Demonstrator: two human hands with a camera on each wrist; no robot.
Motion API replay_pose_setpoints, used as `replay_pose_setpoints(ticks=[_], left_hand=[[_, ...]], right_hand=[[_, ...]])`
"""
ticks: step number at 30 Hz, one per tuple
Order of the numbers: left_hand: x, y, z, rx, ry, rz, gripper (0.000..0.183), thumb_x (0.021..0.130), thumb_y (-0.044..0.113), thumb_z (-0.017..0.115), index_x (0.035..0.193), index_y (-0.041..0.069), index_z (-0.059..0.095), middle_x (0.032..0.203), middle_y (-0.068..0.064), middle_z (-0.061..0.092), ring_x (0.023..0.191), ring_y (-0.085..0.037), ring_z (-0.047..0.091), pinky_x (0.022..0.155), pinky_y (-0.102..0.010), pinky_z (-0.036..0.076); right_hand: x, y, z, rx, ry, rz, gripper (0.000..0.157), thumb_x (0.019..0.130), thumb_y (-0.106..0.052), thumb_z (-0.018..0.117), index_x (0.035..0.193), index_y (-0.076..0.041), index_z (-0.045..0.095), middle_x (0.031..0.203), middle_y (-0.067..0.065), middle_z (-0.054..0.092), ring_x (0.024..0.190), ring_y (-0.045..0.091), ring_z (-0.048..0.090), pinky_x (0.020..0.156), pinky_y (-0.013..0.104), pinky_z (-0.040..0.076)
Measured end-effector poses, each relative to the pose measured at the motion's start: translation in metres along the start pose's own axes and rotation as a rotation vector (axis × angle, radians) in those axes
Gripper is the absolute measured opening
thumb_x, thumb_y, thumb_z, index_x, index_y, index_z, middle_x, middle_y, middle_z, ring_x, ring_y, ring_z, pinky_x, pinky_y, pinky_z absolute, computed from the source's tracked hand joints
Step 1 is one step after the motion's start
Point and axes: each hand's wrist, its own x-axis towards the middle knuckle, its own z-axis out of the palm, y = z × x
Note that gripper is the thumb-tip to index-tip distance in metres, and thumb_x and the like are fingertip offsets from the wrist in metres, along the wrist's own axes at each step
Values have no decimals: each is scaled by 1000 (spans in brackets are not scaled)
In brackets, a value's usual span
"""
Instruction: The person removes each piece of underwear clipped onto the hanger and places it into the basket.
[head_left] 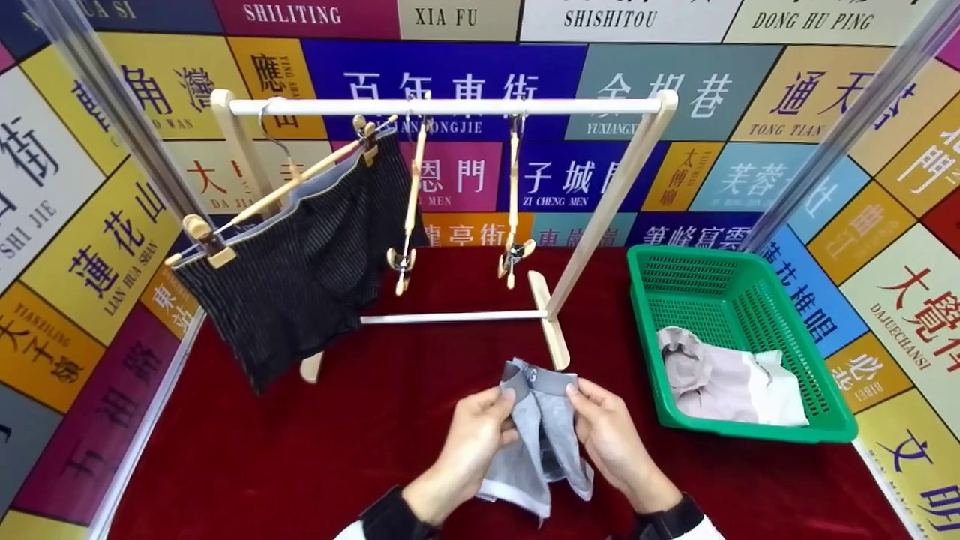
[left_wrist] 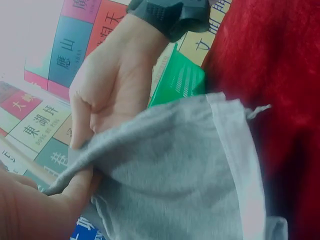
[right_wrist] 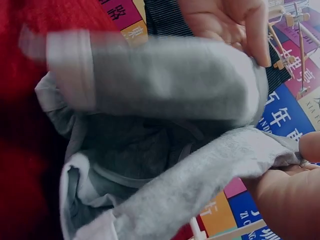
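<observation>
Grey boxer briefs point(head_left: 536, 427) with a darker waistband and pale leg hems hang between both hands, low in the middle of the head view. My left hand point(head_left: 476, 424) pinches one side of the waistband between thumb and fingers. On the other side, my right hand point(head_left: 611, 431) pinches the band in the same way. The left wrist view shows one leg of the briefs point(left_wrist: 170, 155) draped close to the camera. From the right wrist, the briefs point(right_wrist: 180, 185) appear folded inward, partly blurred, with the right thumb and fingers at their edge.
A white rack point(head_left: 450, 107) stands behind the hands. Dark ribbed shorts point(head_left: 300, 262) hang from a clip hanger on its left; two hangers point(head_left: 411, 202) with clips hang beside them. A green basket point(head_left: 832, 405) at right holds a pale garment point(head_left: 720, 382). Red cloth point(head_left: 247, 457) covers the table.
</observation>
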Motion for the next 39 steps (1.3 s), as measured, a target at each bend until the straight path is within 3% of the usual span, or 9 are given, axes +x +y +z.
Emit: replay_pose_setpoints(ticks=[3,6,10,16,20,26,31,39], left_hand=[[6,-3,9,16,40,4,26,109,13,53,103,-5,70,85,-3,63,77,-12,60,70,-25,52],[9,-6,17,43,43,15,27,109,14,55,108,-7,71,92,-4,66,82,-13,63,74,-27,56],[8,-11,24,58,-5,19,39,109,16,53,136,-11,62,119,-19,72,103,-25,71,90,-37,60],[10,-16,33,175,-111,19,55,114,30,43,143,-15,52,145,-28,57,130,-39,61,106,-45,52],[11,-19,35,264,-157,18,61,115,37,36,142,-15,53,147,-27,55,134,-40,56,110,-48,48],[11,-24,29,358,-222,25,67,115,45,27,145,-8,55,149,-21,56,135,-36,56,109,-51,48],[11,-26,23,396,-273,25,71,114,51,24,146,-2,57,152,-16,55,137,-35,53,109,-49,48],[13,-27,9,317,-184,51,62,115,40,32,134,-9,64,134,-22,66,116,-35,65,93,-50,57]], right_hand=[[0,3,-5,-2,-16,4,41,112,-12,45,140,18,49,123,19,69,117,25,66,100,37,55],[0,5,-9,-7,-21,5,43,112,-13,45,141,18,48,123,18,70,116,25,67,98,37,56],[0,9,-15,44,-22,8,39,113,-14,43,138,14,53,120,14,71,114,24,68,98,38,56],[1,13,-28,174,-123,-42,46,117,-26,33,131,5,63,124,11,70,118,21,66,102,38,53],[1,15,-32,193,-164,-66,46,116,-30,35,127,0,68,122,9,71,115,18,67,101,35,53],[0,20,-32,157,-70,-25,34,112,-15,49,133,9,59,122,12,71,115,21,68,99,37,55],[0,23,-31,87,42,16,38,104,-4,58,135,18,51,118,17,71,110,25,70,95,39,57],[-2,21,-30,103,72,44,38,104,3,51,138,20,47,117,17,71,107,24,70,94,37,57]])
